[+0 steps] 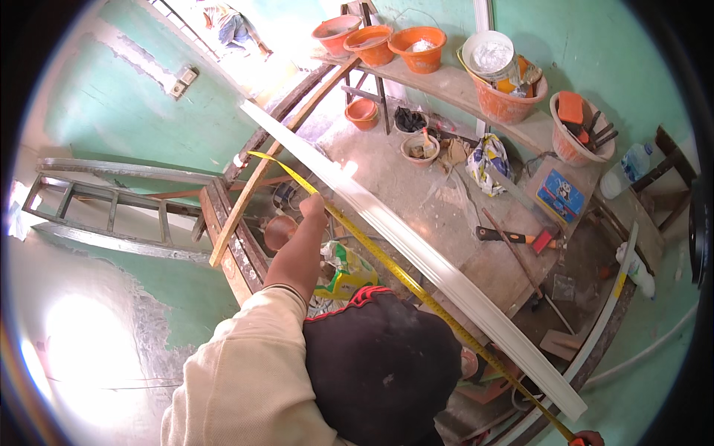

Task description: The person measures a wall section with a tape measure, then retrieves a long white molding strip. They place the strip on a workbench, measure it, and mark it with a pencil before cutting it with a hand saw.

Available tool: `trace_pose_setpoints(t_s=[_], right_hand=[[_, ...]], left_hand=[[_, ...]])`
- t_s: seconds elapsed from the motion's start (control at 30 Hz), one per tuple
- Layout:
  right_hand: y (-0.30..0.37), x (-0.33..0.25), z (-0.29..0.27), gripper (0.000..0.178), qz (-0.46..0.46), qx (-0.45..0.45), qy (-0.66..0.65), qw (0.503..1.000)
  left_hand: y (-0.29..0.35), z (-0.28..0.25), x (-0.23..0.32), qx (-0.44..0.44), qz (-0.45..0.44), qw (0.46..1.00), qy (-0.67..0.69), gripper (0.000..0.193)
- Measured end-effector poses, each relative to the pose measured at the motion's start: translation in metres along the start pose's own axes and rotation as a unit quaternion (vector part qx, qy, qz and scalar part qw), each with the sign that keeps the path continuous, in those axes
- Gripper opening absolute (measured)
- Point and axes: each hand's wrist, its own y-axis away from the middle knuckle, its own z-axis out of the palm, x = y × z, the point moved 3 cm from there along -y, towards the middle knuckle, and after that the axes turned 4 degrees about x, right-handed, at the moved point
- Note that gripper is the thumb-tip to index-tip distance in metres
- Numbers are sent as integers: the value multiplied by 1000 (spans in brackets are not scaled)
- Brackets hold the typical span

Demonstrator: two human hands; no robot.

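Observation:
My left arm, in a short beige sleeve, stretches forward. At its end my left hand (313, 208) is closed on the yellow tape blade (388, 259), with a short length of it sticking out beyond the fingers. The blade runs diagonally alongside a long white ribbed moulding (446, 286). Down at the lower right edge, my right hand (590, 439), partly cut off, grips the orange case of the tape measure (577, 441). A dark, rounded cap-like shape (383, 364) with red stripes blocks the lower middle.
Wooden beams (256, 178) cross under the moulding's far end; a metal ladder (111, 204) lies left. Orange buckets (418, 50) line a plank at the back. A long-handled tool (506, 236), a blue box (559, 195) and bags are right. Another person (232, 30) is outside.

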Motion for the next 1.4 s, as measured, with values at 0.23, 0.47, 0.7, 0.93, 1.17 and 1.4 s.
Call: trace_pose_setpoints(t_s=[0.23, 0.47, 0.7, 0.93, 1.17, 1.4], right_hand=[[-16, 3, 12, 42, 16, -59, 20, 998], [4, 10, 0, 41, 40, -22, 29, 999], [9, 18, -12, 41, 61, 5, 9, 998], [2, 40, -7, 39, 49, 31, -41, 997], [-2, 38, -3, 38, 37, 35, -31, 998], [-6, 37, 2, 39, 59, 32, -44, 997]], left_hand=[[-22, -18, 25, 74, 158, 947, -272, 25], [29, 0, 21, 12, 101, 943, -318, 23], [15, 5, 1, -93, 31, 977, -187, 19], [18, 8, 0, -137, -4, 982, -134, 21], [18, 0, -2, -145, -29, 984, -101, 20], [12, -6, 4, -134, 5, 989, -62, 20]])
